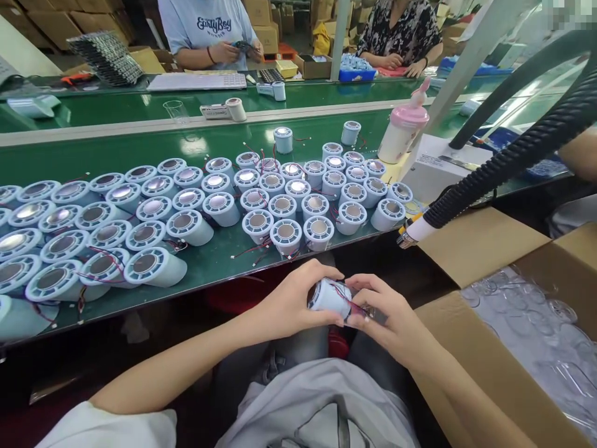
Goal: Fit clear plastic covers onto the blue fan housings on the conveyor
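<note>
Over my lap, just off the bench's front edge, I hold a light-blue cylindrical housing [330, 297] lying on its side. My left hand [298, 298] wraps round its left end, thumb below and fingers on top. My right hand [380, 308] grips the other end, where thin red and dark wires come out; what the fingertips pinch there is partly hidden. Close ahead on the bench stand several similar blue cylinders [286, 236] with round metallic discs in their tops and loose wires with small white plugs.
More blue cylinders [153, 266] crowd the left of the green bench [209, 264]. A black corrugated hose [494, 177] slants down at the right. Below it, an open carton [489, 348] holds clear plastic covers. A pink-topped bottle [403, 130] stands behind. Two people work across the bench.
</note>
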Available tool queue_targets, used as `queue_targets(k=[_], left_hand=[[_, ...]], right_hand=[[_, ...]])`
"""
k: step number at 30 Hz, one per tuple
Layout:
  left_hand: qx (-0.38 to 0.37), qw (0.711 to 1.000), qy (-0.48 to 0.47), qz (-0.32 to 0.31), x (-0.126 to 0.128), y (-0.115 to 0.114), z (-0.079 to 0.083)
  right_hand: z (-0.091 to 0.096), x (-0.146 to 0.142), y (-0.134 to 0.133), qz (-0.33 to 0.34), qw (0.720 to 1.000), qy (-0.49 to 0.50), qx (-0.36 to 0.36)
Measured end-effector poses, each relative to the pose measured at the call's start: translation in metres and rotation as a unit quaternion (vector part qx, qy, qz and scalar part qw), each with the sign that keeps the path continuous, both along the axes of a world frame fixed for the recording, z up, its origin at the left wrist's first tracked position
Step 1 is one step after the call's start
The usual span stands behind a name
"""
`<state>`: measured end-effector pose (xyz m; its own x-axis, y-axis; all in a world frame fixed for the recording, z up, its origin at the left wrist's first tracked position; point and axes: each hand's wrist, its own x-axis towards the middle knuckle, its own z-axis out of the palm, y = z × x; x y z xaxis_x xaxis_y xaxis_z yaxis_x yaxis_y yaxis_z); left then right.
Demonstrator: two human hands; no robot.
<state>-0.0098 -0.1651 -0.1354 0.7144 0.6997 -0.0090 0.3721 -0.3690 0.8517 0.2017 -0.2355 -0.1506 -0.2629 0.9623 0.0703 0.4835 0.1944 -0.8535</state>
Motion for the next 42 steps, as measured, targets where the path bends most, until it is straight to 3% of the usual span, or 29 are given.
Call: queue_targets(k=[6, 10, 13, 17, 20, 22, 27, 35, 38, 42], left_hand=[[0.009, 0.998, -0.056, -0.036, -0.003, 0.003, -0.028], [-0.106, 0.987, -0.093, -0.081, -0.001, -0.001, -0.025], [-0.211, 0.969, -0.115, -0.062, 0.000, -0.005, -0.021], [-0.321, 0.928, -0.189, -0.002, -0.002, -0.011, -0.020], [-0.357, 0.913, -0.195, -0.006, -0.005, -0.012, -0.019], [-0.348, 0.919, -0.185, -0.021, -0.007, -0.012, -0.017], [-0.245, 0.954, -0.166, -0.034, -0.011, -0.012, -0.013], [-0.167, 0.973, -0.150, -0.051, -0.015, -0.013, -0.012], [-0.157, 0.974, -0.154, -0.052, -0.016, -0.013, -0.011], [-0.168, 0.973, -0.155, -0.042, -0.016, -0.015, -0.008]], right_hand=[[0.002, -0.001, -0.002, -0.098, 0.982, 0.134, -0.086], [-0.001, 0.002, 0.001, -0.137, 0.953, 0.235, -0.131], [-0.001, 0.006, 0.002, -0.125, 0.941, 0.280, -0.141], [-0.003, 0.009, -0.002, -0.026, 0.987, 0.156, -0.023], [-0.006, 0.010, -0.008, 0.002, 0.997, 0.074, 0.034], [-0.007, 0.010, -0.010, 0.005, 0.994, 0.110, 0.006], [-0.004, 0.009, -0.011, 0.008, 0.973, 0.210, -0.096], [0.000, 0.008, -0.011, 0.018, 0.940, 0.284, -0.189], [0.000, 0.007, -0.012, 0.012, 0.942, 0.281, -0.183], [0.000, 0.005, -0.015, -0.002, 0.964, 0.238, -0.120]])
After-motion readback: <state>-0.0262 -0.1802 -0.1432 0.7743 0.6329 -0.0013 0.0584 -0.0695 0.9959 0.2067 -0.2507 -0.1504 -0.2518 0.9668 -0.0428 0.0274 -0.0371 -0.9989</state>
